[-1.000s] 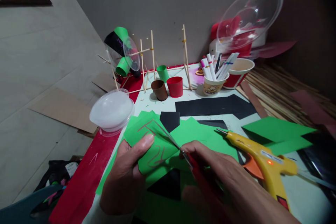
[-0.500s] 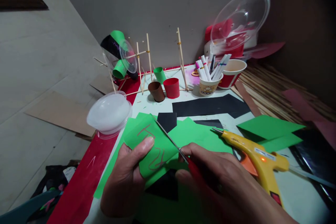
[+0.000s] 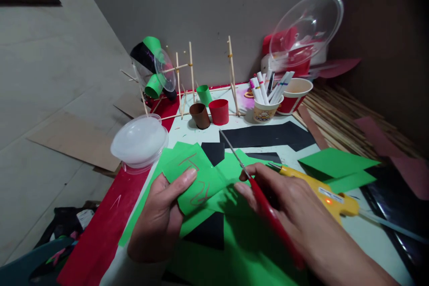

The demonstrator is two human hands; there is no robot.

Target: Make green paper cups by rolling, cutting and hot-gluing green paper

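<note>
On the far left, a piece of brown cardboard (image 3: 73, 140) lies on the floor. Next comes a long red strip (image 3: 100, 219) down the left edge of the tabletop (image 3: 115, 266). A whitish plastic bowl (image 3: 137, 139) sits near its top end. Behind the bowl, green and black paper tubes (image 3: 153, 86) hang up on thin sticks.

The left hand (image 3: 156, 221) is next. Its thumb and fingers pinch the green paper piece (image 3: 201, 185), which has brown lines drawn on it. The green paper piece is held up, tilted, over more green paper (image 3: 214, 261). Farther back stand a brown paper tube (image 3: 200, 117), a green paper tube (image 3: 203, 95) and a red paper tube (image 3: 219, 113).

Then come the scissors (image 3: 273, 219). Their blades point up and away, just right of the green paper piece and apart from it. The right hand (image 3: 288, 201) has its fingers curled around the red handles. Behind it are a long black paper strip (image 3: 264, 136) and a cup of markers (image 3: 266, 111). A yellow glue gun (image 3: 330, 201) with a small orange light lies to the right, partly behind that hand.
</note>
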